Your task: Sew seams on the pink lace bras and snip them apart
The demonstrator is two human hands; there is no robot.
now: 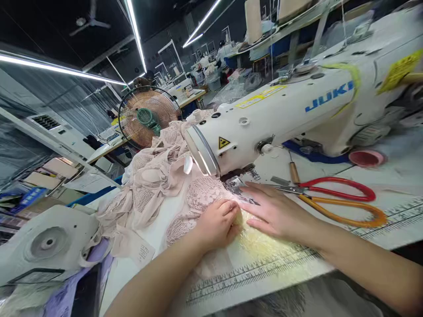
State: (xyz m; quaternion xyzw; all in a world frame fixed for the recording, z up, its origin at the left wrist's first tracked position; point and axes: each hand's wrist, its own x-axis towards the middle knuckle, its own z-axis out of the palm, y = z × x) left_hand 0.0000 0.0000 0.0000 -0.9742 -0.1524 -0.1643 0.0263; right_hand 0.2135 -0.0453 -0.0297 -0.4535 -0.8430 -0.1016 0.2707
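Note:
A white Juki sewing machine [280, 110] lies across the table, its needle end and presser foot [236, 185] near the middle. Beige lace fabric [155, 180] is heaped to the left and runs under the foot. My left hand [218, 222] is curled, its fingers pinching the lace just in front of the foot. My right hand [276, 211] lies flat with fingers stretched out, pressing the fabric down right beside the presser foot.
Scissors with red and orange handles [340, 200] lie on the white table [380, 229] to the right of my hand. A ruler strip [251, 270] runs along the front edge. A round fan [147, 116] stands behind the fabric. Other workstations fill the background.

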